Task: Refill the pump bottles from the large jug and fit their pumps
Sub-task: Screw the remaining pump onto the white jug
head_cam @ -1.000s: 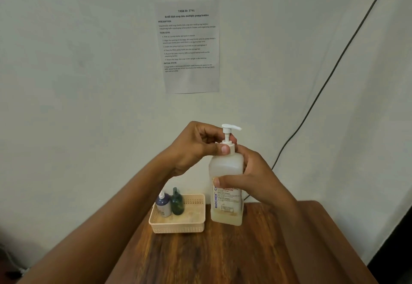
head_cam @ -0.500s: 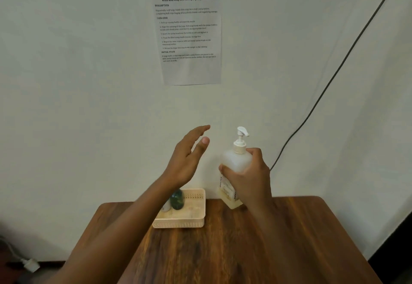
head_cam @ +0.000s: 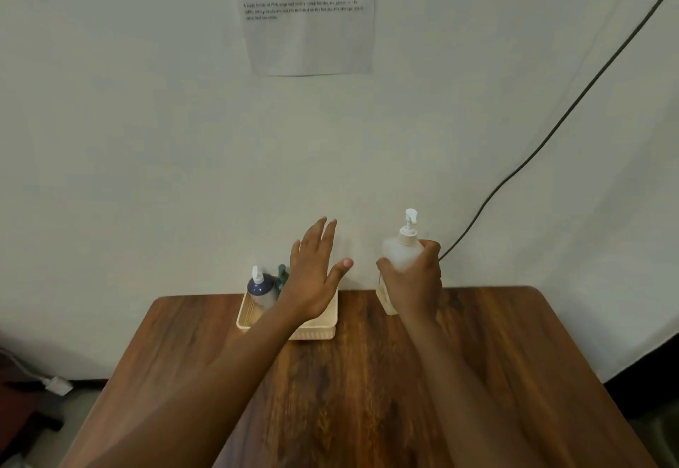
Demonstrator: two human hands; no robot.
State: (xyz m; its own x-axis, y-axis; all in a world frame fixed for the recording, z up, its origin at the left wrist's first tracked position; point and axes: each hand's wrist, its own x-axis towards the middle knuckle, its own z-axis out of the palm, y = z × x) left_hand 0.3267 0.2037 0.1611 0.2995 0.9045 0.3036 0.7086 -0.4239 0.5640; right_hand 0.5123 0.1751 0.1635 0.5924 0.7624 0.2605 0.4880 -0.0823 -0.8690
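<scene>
The large jug [head_cam: 398, 258] is held in the right hand [head_cam: 413, 282], the grip wrapped closed around its pale body, with its base at or just above the far edge of the tabletop [head_cam: 367, 394] — contact with the wood cannot be confirmed, since the hand hides the lower part. The white pump [head_cam: 409, 223] is seated on the neck and stands upright. A second earlier the jug was raised in front of the wall and the pump collar was being pinched by the left hand; since then the jug has been carried back toward the wall and lowered, and the pump has been let go. The left hand [head_cam: 316, 272] is now spread flat with fingers apart, holding nothing, and hangs over the cream basket [head_cam: 319, 331] at the far edge, left of the jug.

Inside the basket a dark blue pump bottle [head_cam: 261, 289] with a white top is seen at the left end, and a green bottle [head_cam: 282, 276] is partly hidden behind the left hand. Both stand upright.

It may be judged that pump fitting on the jug is finished and that the jug is being returned to its resting place — a closing step. Whether the small bottles are filled cannot be told.
</scene>
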